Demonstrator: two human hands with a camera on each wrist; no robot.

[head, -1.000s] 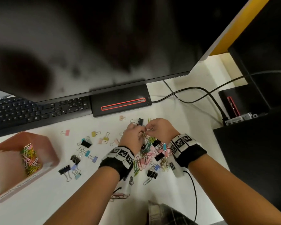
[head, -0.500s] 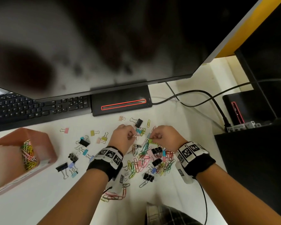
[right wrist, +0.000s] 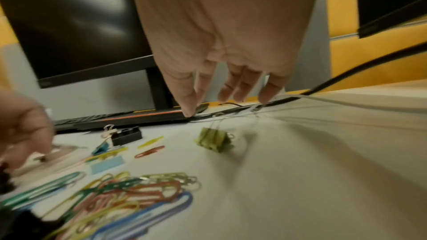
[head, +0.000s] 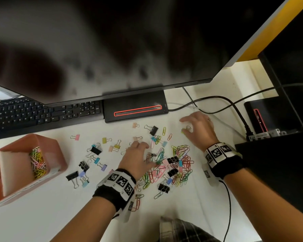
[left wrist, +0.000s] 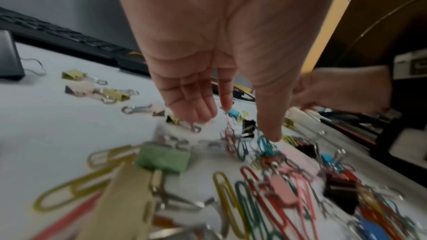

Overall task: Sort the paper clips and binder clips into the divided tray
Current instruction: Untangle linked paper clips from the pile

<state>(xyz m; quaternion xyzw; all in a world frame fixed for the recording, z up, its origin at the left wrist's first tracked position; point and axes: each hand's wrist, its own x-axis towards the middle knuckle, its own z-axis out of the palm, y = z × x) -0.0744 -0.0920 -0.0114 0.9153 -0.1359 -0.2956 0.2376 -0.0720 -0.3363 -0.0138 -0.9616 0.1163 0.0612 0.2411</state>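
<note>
A mixed pile of coloured paper clips (head: 180, 163) and small binder clips lies on the white desk. More binder clips (head: 94, 150) are scattered to its left. The orange divided tray (head: 47, 149) stands at the far left, with paper clips (head: 37, 163) in one compartment. My left hand (head: 143, 151) hovers over the pile's left edge with fingers loosely curled. Its thumb (left wrist: 272, 130) points down onto the clips, gripping nothing I can make out. My right hand (head: 187, 126) is spread with straight fingers just above a green binder clip (right wrist: 213, 140), apart from it.
A monitor (head: 112, 49) overhangs the desk, its black base (head: 135, 105) just behind the clips. A keyboard (head: 33, 116) sits behind the tray. Black and white cables (head: 217, 102) run behind my right hand. A dark box (head: 278, 172) borders the desk on the right.
The hands were together over the pile pinching a clip. They have parted: the right hand moved right and back and opened over the green binder clip, and the left lowered onto the pile.
</note>
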